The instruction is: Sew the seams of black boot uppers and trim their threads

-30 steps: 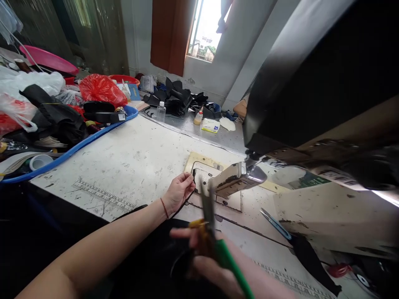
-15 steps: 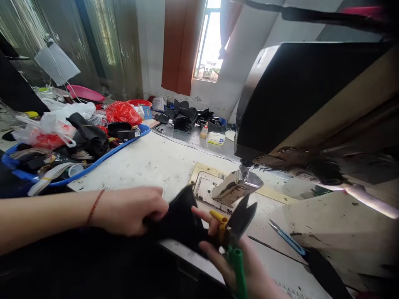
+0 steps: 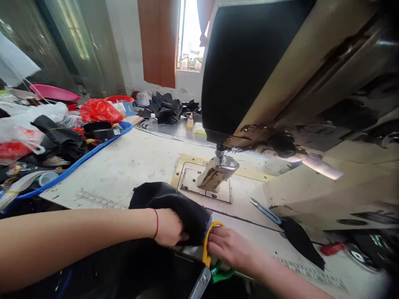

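A black leather-like piece (image 3: 174, 203) is bunched at the table's front edge, below the sewing machine post. My left hand (image 3: 170, 227) is closed on it, with the fingertips partly hidden in its folds. At its right end, my right hand (image 3: 226, 245) has its fingers curled together at the edge of the piece. Scissors (image 3: 204, 277) with one yellow and one green handle hang from my right hand, blades pointing down towards me. Whether the right fingers also pinch the black piece, I cannot tell.
The sewing machine (image 3: 255, 66) overhangs the right side, its post (image 3: 215, 174) rising from the white table (image 3: 140, 158). Blue thread snips (image 3: 266, 211) lie right, touching a black strip (image 3: 302, 243). A cluttered blue-rimmed basin (image 3: 93, 151) stands left. Black pieces (image 3: 168, 108) are piled behind.
The scissors have swung from blades up to blades down in my right hand. Both hands and the black piece are lower in view, the piece now spread further left. The view has shifted right.
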Available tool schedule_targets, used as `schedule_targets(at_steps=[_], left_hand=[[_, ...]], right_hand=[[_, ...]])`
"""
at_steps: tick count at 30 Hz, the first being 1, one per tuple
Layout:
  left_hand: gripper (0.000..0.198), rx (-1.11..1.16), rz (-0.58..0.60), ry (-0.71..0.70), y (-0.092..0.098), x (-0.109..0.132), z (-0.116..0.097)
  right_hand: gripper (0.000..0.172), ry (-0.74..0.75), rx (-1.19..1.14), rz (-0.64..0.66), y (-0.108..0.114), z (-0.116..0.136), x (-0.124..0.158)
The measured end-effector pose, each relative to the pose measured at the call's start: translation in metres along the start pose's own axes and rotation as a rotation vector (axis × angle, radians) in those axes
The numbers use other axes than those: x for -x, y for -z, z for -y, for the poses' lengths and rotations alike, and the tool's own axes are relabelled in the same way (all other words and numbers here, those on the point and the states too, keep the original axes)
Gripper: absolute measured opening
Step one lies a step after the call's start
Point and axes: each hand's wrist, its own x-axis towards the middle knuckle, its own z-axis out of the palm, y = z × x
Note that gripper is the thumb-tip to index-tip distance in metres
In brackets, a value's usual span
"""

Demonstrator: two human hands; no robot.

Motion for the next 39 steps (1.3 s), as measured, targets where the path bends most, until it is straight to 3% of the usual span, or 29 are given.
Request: schedule_targets(at_steps=[4, 7, 9, 13, 15, 19, 22, 24, 26, 30, 39], left_hand=[[0.021, -0.093, 0.013, -0.219, -0.014, -0.018, 0.002], [0.029, -0.169, -0.14, -0.326, -0.025, -0.02, 0.005], [0.032, -0.187, -0.195, -0.265, -0.033, -0.018, 0.003], [0.031, -0.168, -0.04, -0.008, -0.047, -0.021, -0.009], [0.031, -0.097, 0.001, 0.131, -0.048, -0.025, -0.016], [0.059, 0.057, 0.006, 0.225, -0.042, -0.03, -0.021], [0.05, 0.1, -0.003, 0.245, -0.039, -0.031, -0.018], [0.057, 0.125, -0.044, 0.222, -0.039, -0.032, -0.015], [0.057, 0.141, -0.068, 0.21, -0.04, -0.032, -0.013], [0.026, 0.129, -0.091, 0.218, -0.041, -0.034, -0.014], [0.014, -0.035, -0.192, 0.161, -0.048, -0.029, -0.017]], right_hand=[[0.028, -0.092, -0.259, -0.157, -0.009, -0.004, 0.014], [0.019, -0.222, -0.44, -0.255, -0.012, -0.007, 0.016], [0.018, -0.329, -0.476, -0.278, -0.013, -0.008, 0.017], [0.018, -0.454, -0.542, -0.281, -0.015, -0.014, 0.016], [0.018, -0.47, -0.57, -0.266, -0.016, -0.016, 0.014], [0.016, -0.458, -0.58, -0.26, -0.014, -0.018, 0.018], [0.009, -0.381, -0.556, -0.262, 0.002, -0.024, 0.036], [0.005, -0.335, -0.452, -0.176, 0.019, -0.032, 0.055], [0.005, -0.373, -0.272, -0.003, 0.036, -0.041, 0.073], [0.014, -0.514, -0.069, 0.26, 0.055, -0.052, 0.093], [0.013, -0.553, -0.143, 0.393, 0.051, -0.06, 0.074]])
